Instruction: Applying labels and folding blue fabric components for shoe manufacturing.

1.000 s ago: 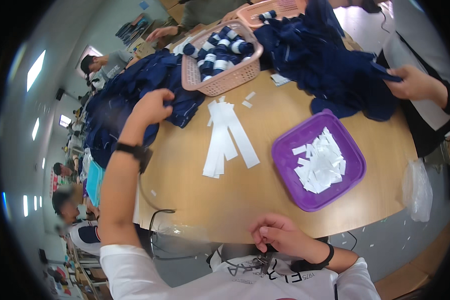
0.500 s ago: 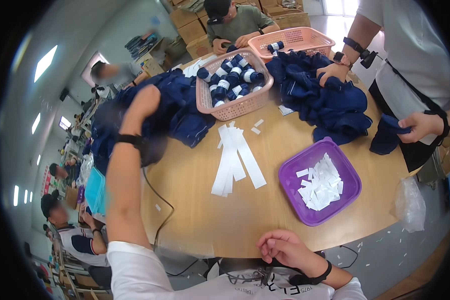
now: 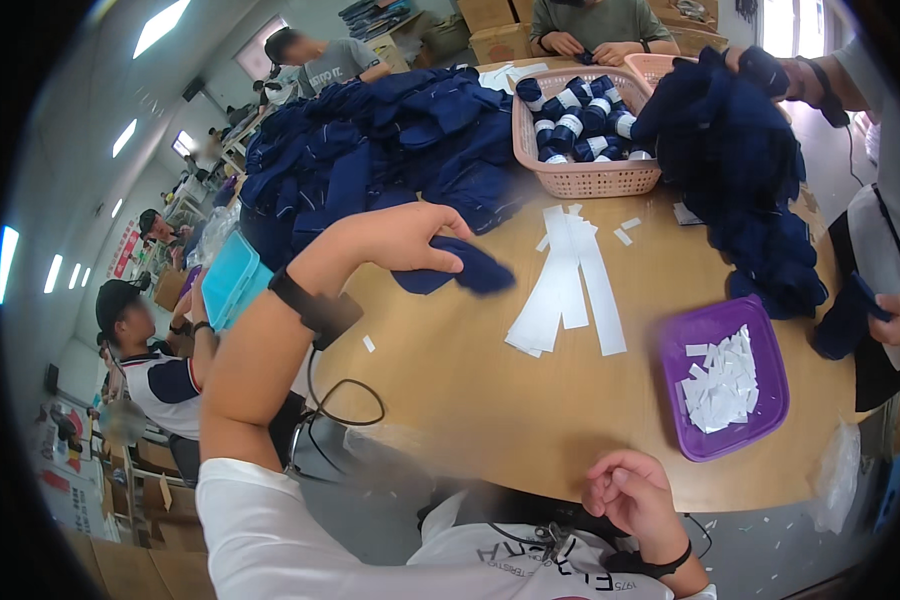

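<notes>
My left hand is closed on a piece of navy cloth, its thumb and fingers pinching it just above the table. Behind that hand spreads a large heap of navy cloth pieces. My right hand rests at the table's front edge, fingers curled in with nothing seen in them. White paper strips lie fanned out on the table to the right of my left hand. Beyond my right hand stands a purple tub of small white paper slips.
A pink basket holds several banded navy rolls at the back. On the right, a co-worker's hand lifts navy cloth; their other hand holds another piece. A black cable loops by my left forearm. Another person sits across the table.
My left hand has come back from the heap, now with a navy cloth piece. The view has swung left. The co-worker on the right has raised a bundle of navy cloth.
</notes>
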The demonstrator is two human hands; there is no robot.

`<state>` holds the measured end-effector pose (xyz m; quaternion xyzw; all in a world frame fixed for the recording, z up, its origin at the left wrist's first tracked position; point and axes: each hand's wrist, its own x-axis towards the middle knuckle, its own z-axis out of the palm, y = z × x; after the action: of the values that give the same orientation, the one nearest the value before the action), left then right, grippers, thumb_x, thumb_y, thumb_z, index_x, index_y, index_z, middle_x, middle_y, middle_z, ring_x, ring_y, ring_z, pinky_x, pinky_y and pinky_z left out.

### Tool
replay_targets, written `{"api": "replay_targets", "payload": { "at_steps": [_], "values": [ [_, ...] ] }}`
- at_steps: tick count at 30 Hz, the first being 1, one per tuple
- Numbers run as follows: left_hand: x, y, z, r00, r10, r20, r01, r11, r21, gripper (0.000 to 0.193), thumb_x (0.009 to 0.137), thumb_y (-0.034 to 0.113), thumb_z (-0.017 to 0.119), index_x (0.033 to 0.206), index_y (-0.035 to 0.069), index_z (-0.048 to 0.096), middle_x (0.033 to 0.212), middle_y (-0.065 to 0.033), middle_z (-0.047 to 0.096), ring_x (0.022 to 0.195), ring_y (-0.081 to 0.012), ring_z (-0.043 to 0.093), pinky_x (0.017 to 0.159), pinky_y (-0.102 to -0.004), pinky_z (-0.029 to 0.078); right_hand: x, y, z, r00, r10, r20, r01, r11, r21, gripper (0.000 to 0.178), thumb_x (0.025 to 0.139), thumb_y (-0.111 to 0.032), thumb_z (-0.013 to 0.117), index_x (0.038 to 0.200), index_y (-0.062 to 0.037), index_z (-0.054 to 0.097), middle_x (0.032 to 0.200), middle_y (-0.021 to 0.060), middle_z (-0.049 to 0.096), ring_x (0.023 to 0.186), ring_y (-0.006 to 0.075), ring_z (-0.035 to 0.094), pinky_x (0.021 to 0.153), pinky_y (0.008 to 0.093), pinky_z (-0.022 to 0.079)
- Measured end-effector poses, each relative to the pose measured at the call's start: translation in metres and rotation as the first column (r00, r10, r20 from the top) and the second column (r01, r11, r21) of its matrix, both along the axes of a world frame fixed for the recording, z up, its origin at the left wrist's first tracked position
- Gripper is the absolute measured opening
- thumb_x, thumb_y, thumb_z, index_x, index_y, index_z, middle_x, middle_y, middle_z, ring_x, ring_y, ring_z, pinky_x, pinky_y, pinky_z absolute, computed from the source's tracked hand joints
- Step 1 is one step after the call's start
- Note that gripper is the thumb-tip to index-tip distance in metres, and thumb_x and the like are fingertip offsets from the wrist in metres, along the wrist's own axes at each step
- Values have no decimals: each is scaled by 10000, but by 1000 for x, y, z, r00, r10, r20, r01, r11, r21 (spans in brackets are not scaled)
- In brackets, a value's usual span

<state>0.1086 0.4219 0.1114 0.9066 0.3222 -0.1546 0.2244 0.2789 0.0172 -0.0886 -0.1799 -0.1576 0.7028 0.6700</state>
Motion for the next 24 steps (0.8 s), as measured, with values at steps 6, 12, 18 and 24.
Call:
{"api": "replay_targets", "payload": {
  "at_steps": [6,12,18,24],
  "values": [
    [16,70,7,993,-50,110,11,942,334,392,895,126,849,1268,95,733,1172,-134,759,1119,-263,721,999,-353,551,-4,10,2,1000,5,23,-3,999,-48,270,1089,-74,547,1238,126,653,980,152,683,831,229,675,777,347,552],
    [82,41,-68,918,-4,-395,270,736,620,1278,647,174,979,1713,311,287,1736,-203,287,1458,-436,498,1088,-583,512,-2,7,4,999,-24,32,26,997,-66,269,1096,-77,560,1253,127,640,1006,151,688,896,226,682,816,339,560],
    [45,101,-124,942,-285,179,59,664,746,594,814,52,811,1371,197,665,1338,-197,632,1099,-415,713,960,-471,589,-8,0,2,999,-38,35,40,998,-52,261,1103,-80,551,1266,103,643,1014,139,688,891,216,668,809,333,550],
    [31,123,-7,740,-322,590,-299,629,718,577,852,331,840,1336,55,689,1121,-182,767,1046,-385,736,930,-483,604,-8,8,-7,987,-34,158,35,999,-7,261,1109,-110,548,1253,75,664,935,104,676,821,191,641,743,315,513]
  ]
}}
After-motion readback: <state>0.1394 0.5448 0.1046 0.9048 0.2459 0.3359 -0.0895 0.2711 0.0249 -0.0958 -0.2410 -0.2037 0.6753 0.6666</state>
